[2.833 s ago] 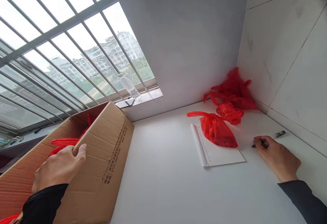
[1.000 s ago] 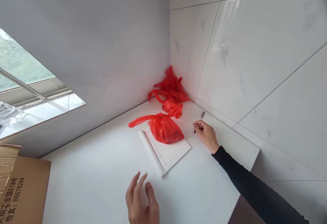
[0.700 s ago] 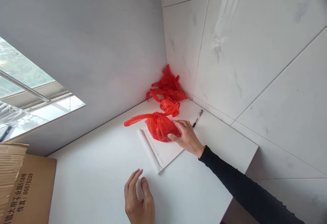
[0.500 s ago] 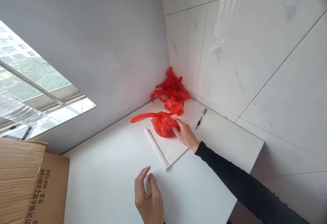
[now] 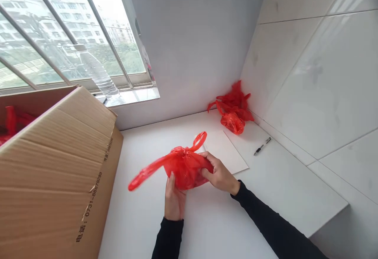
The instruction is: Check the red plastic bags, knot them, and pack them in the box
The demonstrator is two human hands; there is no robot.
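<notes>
Between my two hands is a knotted red plastic bag (image 5: 187,168), held up over the white table with its handle loops sticking out left and upper right. My left hand (image 5: 175,198) supports it from below left, thumb on the front and the other fingers hidden behind. On the right side my right hand (image 5: 217,172) pinches the bag between thumb and fingers. What the bag contains is hidden. Behind it, partly covered, lies a white paper pad (image 5: 233,154).
More red plastic bags (image 5: 234,111) are heaped in the table's far corner against the walls. A pen (image 5: 262,146) lies right of the pad. At left stands an open cardboard box (image 5: 59,164) with red bags inside. A water bottle (image 5: 99,72) is on the window sill.
The red bag has been lifted off the paper pad and brought left and nearer. My left hand, empty before, now holds it too. The view has turned left, showing more of the box and window.
</notes>
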